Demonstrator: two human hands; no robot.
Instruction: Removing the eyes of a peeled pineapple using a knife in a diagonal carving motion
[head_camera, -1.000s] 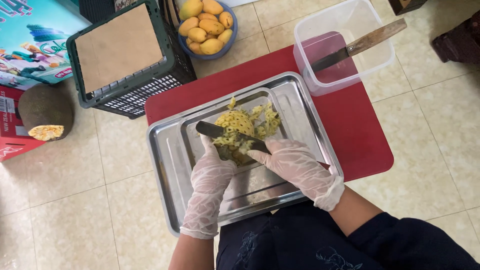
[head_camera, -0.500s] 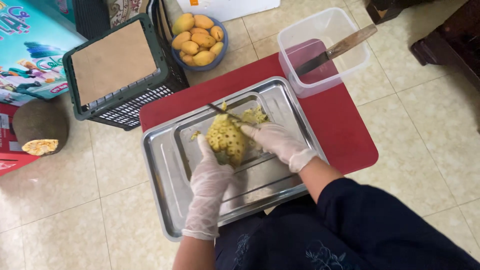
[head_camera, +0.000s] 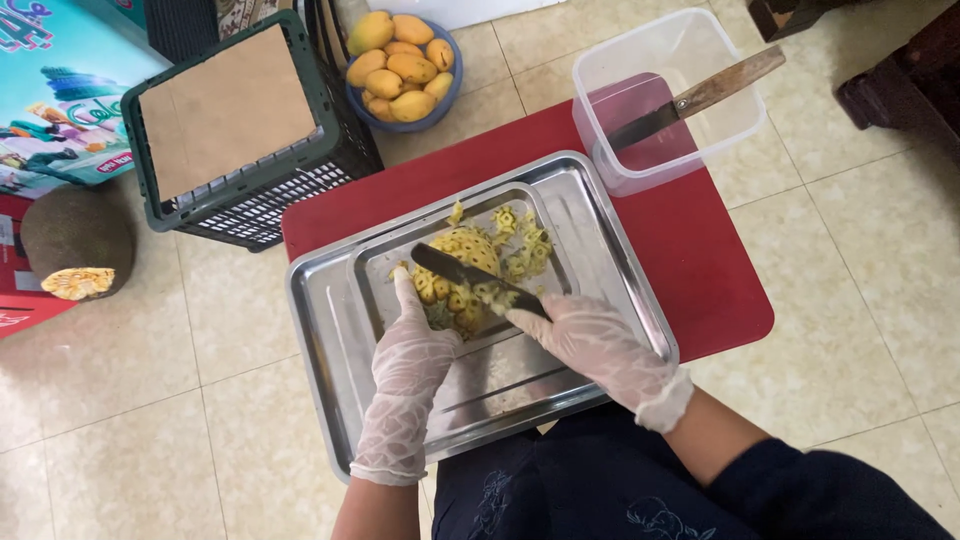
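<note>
**Pineapple partly cut, knife mid-stroke over inner tray**

Right hand (head_camera: 590, 340), gloved, closed in a full grip round the handle of a dark-bladed knife (head_camera: 470, 275); blade running out and leftward from that grip, laid across the top of the pineapple (head_camera: 455, 280); left hand (head_camera: 415, 355), also gloved, fingers curled against the near side of the fruit, steadying rather than enclosing it, just beneath the blade tip.

Pineapple lying in a small steel tray (head_camera: 385, 290), itself nested in a large steel tray (head_camera: 320, 340); both resting on a red board (head_camera: 700, 260) on the tiled floor (head_camera: 850, 280); no tabletop anywhere.

Progress, judged from the lie of things: well begun, not finished; loose yellow pieces (head_camera: 520, 240) heaped just beyond the knife grip, toward the far rim of the small tray; main body of fruit yet whole enough to be held, with flesh left to slice.

Farther out past the right grip: clear plastic tub (head_camera: 720, 60) with a second, wooden-handled knife (head_camera: 700, 95) propped across it; tub otherwise bare of fruit, so apparently nothing transferred so far. Beyond the left grip: dark green crate (head_camera: 330, 120), blue bowl of yellow mangoes (head_camera: 400, 65), and a brown round fruit (head_camera: 75, 235) far off to the left.
</note>
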